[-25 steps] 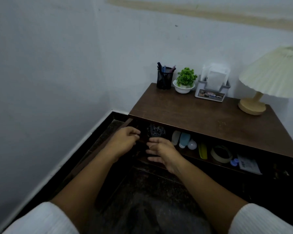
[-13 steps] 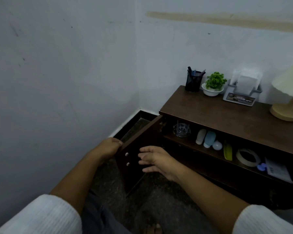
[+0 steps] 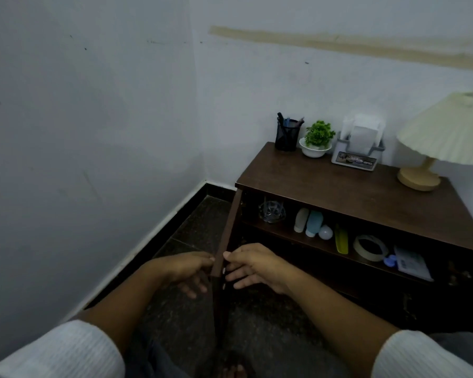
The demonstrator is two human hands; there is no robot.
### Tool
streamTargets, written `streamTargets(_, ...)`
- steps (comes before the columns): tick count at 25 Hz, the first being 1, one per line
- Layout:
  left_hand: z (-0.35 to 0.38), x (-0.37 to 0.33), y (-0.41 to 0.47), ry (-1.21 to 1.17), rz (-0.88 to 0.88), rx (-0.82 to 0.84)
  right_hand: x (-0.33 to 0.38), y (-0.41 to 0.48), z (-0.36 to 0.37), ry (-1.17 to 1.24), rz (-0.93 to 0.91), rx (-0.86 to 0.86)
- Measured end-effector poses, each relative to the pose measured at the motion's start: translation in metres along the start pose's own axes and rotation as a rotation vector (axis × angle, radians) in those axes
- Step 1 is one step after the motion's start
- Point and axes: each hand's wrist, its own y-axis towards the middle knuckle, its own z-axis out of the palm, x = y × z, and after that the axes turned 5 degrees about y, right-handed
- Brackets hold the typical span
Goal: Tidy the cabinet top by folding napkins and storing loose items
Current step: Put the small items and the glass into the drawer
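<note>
The dark wooden cabinet stands in the corner with its left door swung out, seen edge-on. My left hand rests against the door's outer face near its free edge, fingers loosely straight. On the inner face my right hand touches the door beside two small white studs, fingers extended. The shelf inside holds a glass ashtray, a white bottle, a blue bottle, a white ball, a yellow-green item, a tape roll and a booklet. Folded white napkins stand in a grey holder on top.
A black mesh pen holder, a small potted plant and a cream lamp line the back of the cabinet top. White walls close the corner on the left and behind. Dark stone floor lies under my arms.
My hands left the shelf by the ashtray. The left door swung from wide open to edge-on towards me, and both hands now flank its free edge.
</note>
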Motion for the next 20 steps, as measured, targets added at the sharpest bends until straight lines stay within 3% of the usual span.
streamTargets(9,0.071,-0.040,0.050,0.032,0.138,-0.022,-0.001,-0.035,-0.071,-0.112,0.011,-0.157)
streamTargets(14,0.101,-0.079,0.073,0.015,0.203,0.038,-0.013,-0.045,-0.112,-0.106,-0.046,-0.447)
streamTargets(20,0.129,-0.133,0.093,-0.067,0.235,0.090,-0.017,-0.060,-0.146,0.068,-0.146,-0.566)
